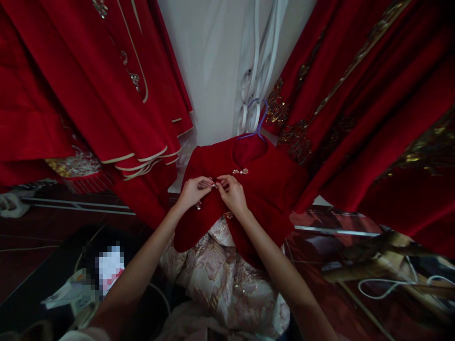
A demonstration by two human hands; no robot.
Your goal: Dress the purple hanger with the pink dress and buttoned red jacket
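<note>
A red velvet jacket (270, 189) hangs on a purple hanger (256, 127) in front of me, over a pale gold brocade skirt (220, 279). My left hand (194, 190) and my right hand (232, 192) meet at its front opening, fingers pinched on a small pearl button fastening (213, 182). Another pearl fastening (241, 171) sits just above, at the collar. More buttons show below my hands.
Red embroidered garments hang close on the left (88, 85) and the right (373, 109). White hangers (258, 71) hang against the pale wall behind. A glossy dark floor with a white cable (384, 289) lies at the right; a dark bag (71, 265) sits lower left.
</note>
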